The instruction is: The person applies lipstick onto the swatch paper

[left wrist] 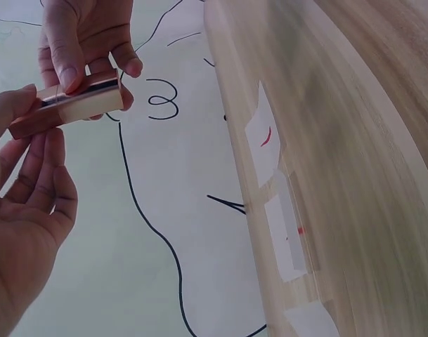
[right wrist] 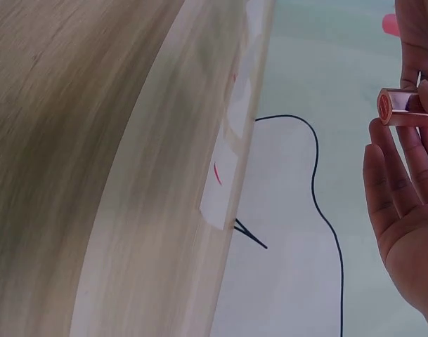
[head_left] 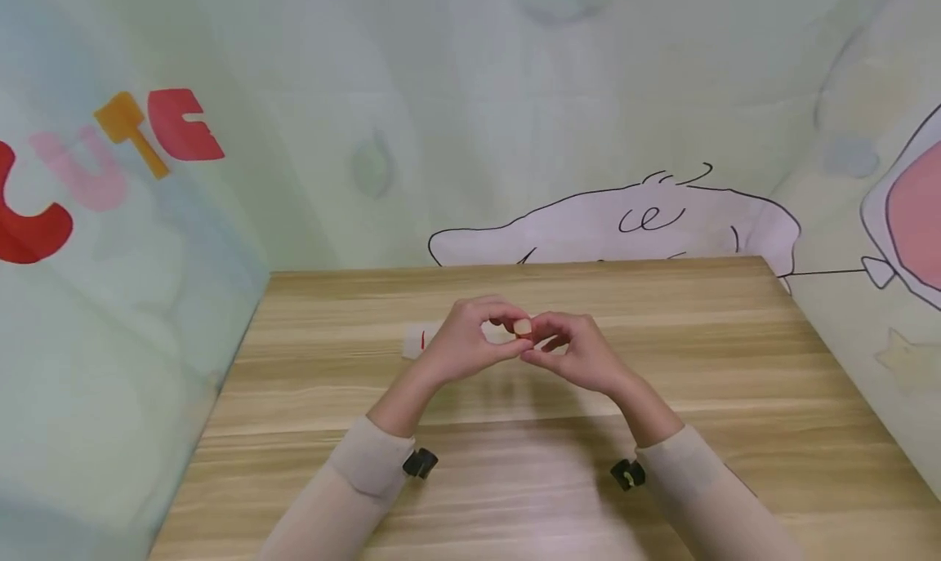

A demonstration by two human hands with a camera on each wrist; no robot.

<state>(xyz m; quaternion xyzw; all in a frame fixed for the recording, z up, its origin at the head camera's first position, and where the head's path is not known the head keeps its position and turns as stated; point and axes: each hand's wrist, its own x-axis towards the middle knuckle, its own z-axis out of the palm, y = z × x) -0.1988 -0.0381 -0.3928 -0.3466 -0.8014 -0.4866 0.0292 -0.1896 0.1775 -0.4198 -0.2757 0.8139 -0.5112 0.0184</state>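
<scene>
Above the table in the head view, my left hand (head_left: 463, 340) and right hand (head_left: 584, 353) meet at a small, shiny rose-gold lipstick tube (head_left: 523, 327). Seen from the left wrist, the lipstick tube (left wrist: 62, 109) lies nearly level, with the left thumb and fingers pinching one end. The right thumb and fingers grip its other part from the far side. One round end of the tube (right wrist: 385, 107) faces the right wrist camera. Below and to the left, white paper (head_left: 415, 340) with a red stroke lies on the table, partly hidden behind the left hand.
Several white paper pieces (left wrist: 285, 235) with red marks lie in a row along the far part of the wooden table (head_left: 331, 398). A printed curtain (head_left: 331, 120) hangs behind and beside it. Dark clips (head_left: 421, 463) sit at both sleeve cuffs.
</scene>
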